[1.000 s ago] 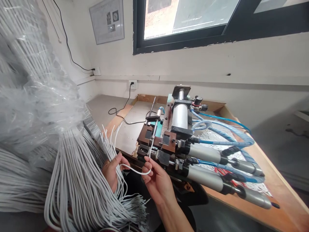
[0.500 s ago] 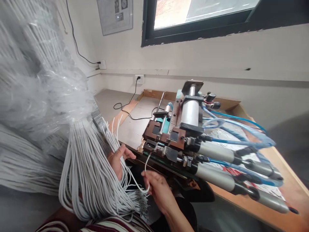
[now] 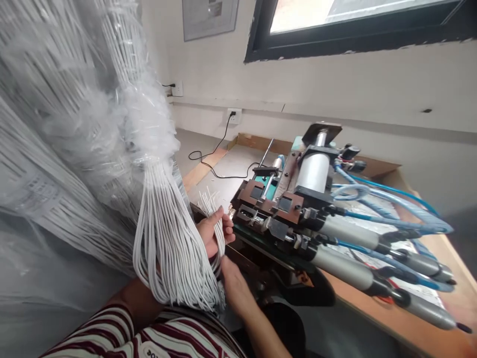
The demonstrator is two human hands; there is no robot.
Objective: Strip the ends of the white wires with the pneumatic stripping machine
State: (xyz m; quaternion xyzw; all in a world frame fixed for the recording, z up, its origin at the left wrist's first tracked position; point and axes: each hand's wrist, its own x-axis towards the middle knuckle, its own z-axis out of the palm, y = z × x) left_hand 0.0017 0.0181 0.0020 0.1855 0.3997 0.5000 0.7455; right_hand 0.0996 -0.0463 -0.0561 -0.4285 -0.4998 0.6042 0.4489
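Cables [image 3: 219, 241], one small bundle, fill the half-curled left hand [image 3: 210, 236]; right hand [image 3: 235, 287], grip unclear.

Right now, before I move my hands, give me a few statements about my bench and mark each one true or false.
1. The left hand holds a bunch of thin white wires. True.
2. The right hand rests on top of the machine. False: the right hand is by the lower part of that bunch, below the left hand.
3. A black plug is in the wall socket beyond the bench. True.
4. The machine's hoses are all green. False: there are blue hoses.
5. Clear plastic wraps part of the large wire bundle on the left. True.
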